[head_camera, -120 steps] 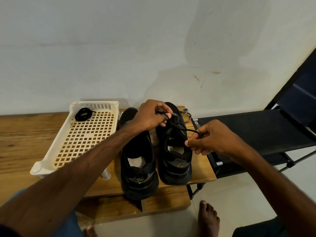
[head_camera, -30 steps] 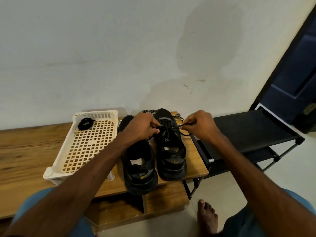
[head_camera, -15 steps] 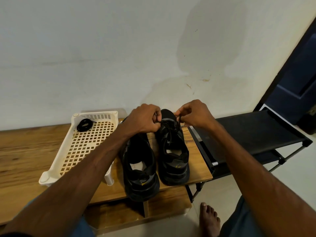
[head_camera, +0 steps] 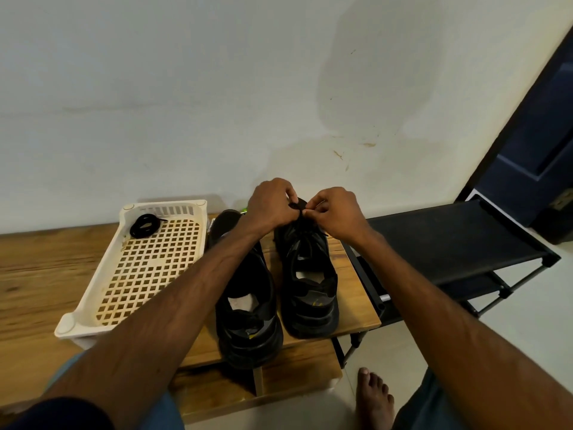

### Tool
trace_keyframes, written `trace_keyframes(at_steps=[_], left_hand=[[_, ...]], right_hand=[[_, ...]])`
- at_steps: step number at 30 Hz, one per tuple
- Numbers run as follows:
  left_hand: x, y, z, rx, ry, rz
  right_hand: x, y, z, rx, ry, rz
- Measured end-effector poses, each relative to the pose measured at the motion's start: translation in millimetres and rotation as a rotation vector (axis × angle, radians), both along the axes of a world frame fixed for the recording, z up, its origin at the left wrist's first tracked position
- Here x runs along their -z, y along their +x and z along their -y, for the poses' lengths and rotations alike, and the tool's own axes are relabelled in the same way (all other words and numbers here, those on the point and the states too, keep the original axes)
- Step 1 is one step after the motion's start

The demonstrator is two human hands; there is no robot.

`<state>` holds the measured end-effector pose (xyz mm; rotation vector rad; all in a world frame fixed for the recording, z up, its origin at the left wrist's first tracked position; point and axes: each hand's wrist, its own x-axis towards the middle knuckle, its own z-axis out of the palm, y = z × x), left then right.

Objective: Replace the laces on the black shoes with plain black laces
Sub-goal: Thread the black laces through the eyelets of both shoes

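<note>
Toward the desk's (head_camera: pixel 40 274) back right corner, both hands meet over the toe end of the right shoe (head_camera: pixel 310 290). The left hand (head_camera: pixel 273 206) and right hand (head_camera: pixel 333 214) are curled, fingertips almost touching, each pinching the black lace (head_camera: pixel 298 208) between thumb and finger. Four seconds ago they were apart, the right one drawing the lace out taut toward the desk's right edge. A second ago they pulled from either side of the shoe, and since then they have closed in and moved further from the person. I judge that a pull-through is finished and the lace ends are being handled at the far eyelets; which eyelet I cannot tell, as the fingers hide it. Crossed lace shows below the hands on this shoe.

The left shoe (head_camera: pixel 248 315) stands just beside it, apparently unlaced, so about half the task remains. A coiled lace (head_camera: pixel 145 225) lies in the back corner of the white tray (head_camera: pixel 93 305), likely meant for it.

Room is tight. The wall is close behind the toes, and the right shoe sits near the right edge, with a black rack (head_camera: pixel 449 237) just past it. The left shoe's heel reaches the front edge and may overhang. Bare wood lies open left of the tray.
</note>
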<state>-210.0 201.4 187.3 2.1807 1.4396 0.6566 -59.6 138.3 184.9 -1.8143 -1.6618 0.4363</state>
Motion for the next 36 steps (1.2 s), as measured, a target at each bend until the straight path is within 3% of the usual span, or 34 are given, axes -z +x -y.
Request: trace_keyframes(at_steps=[5, 9, 14, 18, 21, 25, 36], left_hand=[[-14.5, -7.4, 0.1, -0.154, -0.007, -0.213], [-16.3, -2.2, 3.9, -0.089, -0.123, -0.101], [-23.4, -1.2, 2.4, 0.047, -0.463, 0.037], [-21.4, 6.2, 7.3, -0.047, -0.689, 0.257], [-12.2, 2.4, 4.3, -0.061, -0.537, 0.258], [8.5, -5.5, 8.8, 0.061, -0.156, -0.025], [25.1, 2.3, 30.6, 0.104, -0.137, 0.112]], right_hand=[[7.8, -11.8, -3.4, 0.051, 0.002, 0.005], [8.0, -14.2, -2.2, 0.038, -0.024, 0.016], [-5.4, -5.1, 8.5, -0.046, -0.118, 0.042], [-13.1, -4.1, 23.7, -0.086, -0.128, 0.034], [-13.0, -11.0, 36.9, -0.139, -0.15, 0.028], [-4.3, -20.6, 47.3, -0.174, -0.166, 0.148], [2.7, -15.6, 62.0, -0.034, -0.08, 0.091]])
